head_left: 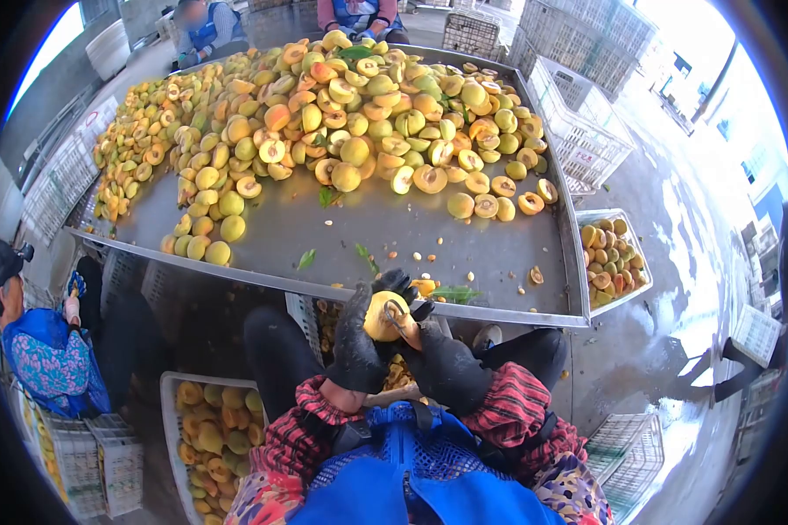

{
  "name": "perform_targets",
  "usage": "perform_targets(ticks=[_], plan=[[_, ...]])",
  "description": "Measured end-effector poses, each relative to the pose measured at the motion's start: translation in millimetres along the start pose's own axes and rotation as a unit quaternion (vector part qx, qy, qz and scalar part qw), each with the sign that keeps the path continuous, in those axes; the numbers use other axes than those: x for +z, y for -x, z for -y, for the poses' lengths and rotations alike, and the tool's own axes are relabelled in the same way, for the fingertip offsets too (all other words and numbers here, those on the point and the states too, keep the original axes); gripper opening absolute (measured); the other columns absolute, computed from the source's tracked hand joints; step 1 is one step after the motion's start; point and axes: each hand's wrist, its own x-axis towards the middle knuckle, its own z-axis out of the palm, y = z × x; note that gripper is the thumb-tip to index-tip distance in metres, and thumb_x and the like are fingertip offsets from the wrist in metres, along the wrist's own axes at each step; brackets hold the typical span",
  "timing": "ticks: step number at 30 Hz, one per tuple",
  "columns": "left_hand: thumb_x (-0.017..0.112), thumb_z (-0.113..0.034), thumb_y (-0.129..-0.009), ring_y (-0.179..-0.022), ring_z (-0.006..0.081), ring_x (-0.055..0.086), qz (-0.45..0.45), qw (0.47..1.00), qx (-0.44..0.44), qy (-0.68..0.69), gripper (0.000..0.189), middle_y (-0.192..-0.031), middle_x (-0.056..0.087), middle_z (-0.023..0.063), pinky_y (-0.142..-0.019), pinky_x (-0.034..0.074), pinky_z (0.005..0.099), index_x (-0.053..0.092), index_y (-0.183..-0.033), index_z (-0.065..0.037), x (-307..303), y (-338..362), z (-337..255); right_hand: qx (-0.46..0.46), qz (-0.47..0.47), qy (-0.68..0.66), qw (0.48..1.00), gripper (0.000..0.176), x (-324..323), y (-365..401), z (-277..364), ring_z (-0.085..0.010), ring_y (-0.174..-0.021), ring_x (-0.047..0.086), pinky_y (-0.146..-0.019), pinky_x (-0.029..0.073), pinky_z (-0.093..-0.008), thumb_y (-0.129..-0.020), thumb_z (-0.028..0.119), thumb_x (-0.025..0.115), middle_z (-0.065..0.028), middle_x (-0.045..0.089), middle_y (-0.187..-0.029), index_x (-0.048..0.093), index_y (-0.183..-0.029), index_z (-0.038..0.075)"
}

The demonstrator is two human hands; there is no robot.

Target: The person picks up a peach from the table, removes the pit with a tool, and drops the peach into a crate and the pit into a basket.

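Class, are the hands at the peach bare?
No, the left hand and right hand at the peach wear black gloves.

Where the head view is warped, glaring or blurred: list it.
Head view: fisheye bows the edge of the table and blackens the corners; head view: daylight blows out the top right and glares off the wet floor; head view: left hand, right hand and peach are sharp.

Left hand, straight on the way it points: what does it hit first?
Likely the near edge of the steel table, just beyond the left hand that grips the peach. Depth is unclear; it may pass above the edge onto bare tabletop.
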Motion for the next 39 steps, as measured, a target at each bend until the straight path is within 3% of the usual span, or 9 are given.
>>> perform_targets(ticks=[9,13,16,18,21,25,28,30,39], plan=[[0.031,-0.032,-0.096,-0.105,0.028,0.054,0.003,0.998,0.025,-0.055,0.046,-0.117,0.053,0.0175,-0.093,0.044,0.0403,0.044,-0.123,0.004,-15,1,4,0.034,0.083,0.12,0.989,0.028,21,-2,-21,-0.038,-0.075,0.059,-0.062,0.045,-0.0456,-0.084,0.013,0.051,-0.0222,0.057,-0.08,0.046,-0.11,0.003],[0.035,-0.03,-0.095,-0.104,0.0268,0.055,0.012,0.997,0.025,-0.068,0.045,-0.116,0.054,0.0174,-0.091,0.046,0.0382,0.044,-0.122,0.005,-25,0,5,-0.08,0.05,0.104,0.99,0.033,24,-1,-23,-0.0369,-0.076,0.059,-0.062,0.045,-0.0437,-0.084,0.012,0.052,-0.0224,0.056,-0.082,0.043,-0.115,0.004],[0.045,-0.017,-0.09,-0.101,0.022,0.057,0.041,0.932,0.101,-0.346,0.034,-0.11,0.059,0.0139,-0.091,0.044,0.0314,0.052,-0.115,0.005,-22,3,-6,-0.031,0.09,0.08,0.992,0.04,26,0,-23,-0.036,-0.075,0.058,-0.062,0.045,-0.042,-0.084,0.011,0.053,-0.0214,0.055,-0.082,0.039,-0.121,0.005],[0.049,-0.013,-0.087,-0.099,0.0216,0.058,0.029,0.946,0.081,-0.313,0.032,-0.108,0.06,0.0131,-0.09,0.044,0.0313,0.055,-0.113,0.004,-32,0,-6,0.022,0.121,0.051,0.991,0.043,34,-4,-28,-0.0355,-0.074,0.058,-0.062,0.045,-0.0411,-0.083,0.011,0.055,-0.0205,0.054,-0.081,0.038,-0.123,0.005],[0.049,-0.016,-0.088,-0.099,0.022,0.058,0.037,0.94,0.109,-0.321,0.033,-0.109,0.06,0.0133,-0.09,0.044,0.0325,0.054,-0.113,0.004,-56,-9,2,-0.025,0.079,0.047,0.995,0.031,43,-5,-28,-0.0384,-0.068,0.055,-0.056,0.041,-0.0449,-0.081,0.01,0.053,-0.0239,0.051,-0.079,0.047,-0.109,-0.002],[0.042,-0.028,-0.093,-0.103,0.0236,0.055,0.023,0.999,0.048,0.002,0.041,-0.113,0.056,0.0147,-0.093,0.043,0.0356,0.05,-0.117,0.004,-44,-6,2,-0.003,0.04,-0.052,0.998,0.033,65,-14,-38,-0.0376,-0.072,0.057,-0.059,0.044,-0.0428,-0.083,0.008,0.051,-0.0236,0.054,-0.086,0.046,-0.115,0.0],[0.034,-0.03,-0.096,-0.104,0.0265,0.054,-0.041,0.996,0.079,0.031,0.044,-0.116,0.053,0.0159,-0.094,0.043,0.0401,0.045,-0.122,0.004,-30,-7,-1,-0.002,0.013,-0.144,0.989,0.037,73,-24,-43,-0.0359,-0.076,0.058,-0.062,0.046,-0.0411,-0.085,0.005,0.049,-0.023,0.057,-0.089,0.044,-0.121,0.002],[0.032,-0.031,-0.096,-0.104,0.0271,0.054,-0.057,0.994,0.076,0.06,0.045,-0.116,0.053,0.0163,-0.095,0.042,0.0411,0.045,-0.122,0.004,-29,-8,-1,-0.085,-0.009,0.014,0.996,0.043,51,-20,-16,-0.0341,-0.078,0.058,-0.064,0.046,-0.0401,-0.085,0.003,0.047,-0.0224,0.058,-0.089,0.04,-0.128,0.005],[0.04,-0.029,-0.093,-0.098,0.0222,0.057,-0.027,0.987,0.152,-0.054,0.042,-0.11,0.057,0.0133,-0.09,0.044,0.0341,0.049,-0.117,0.005,-41,-12,4,-0.058,0.047,0.112,0.991,0.061,60,-28,-33,-0.035,-0.069,0.058,-0.059,0.045,-0.0427,-0.085,0.003,0.048,-0.0232,0.058,-0.085,0.02,-0.139,0.007]])
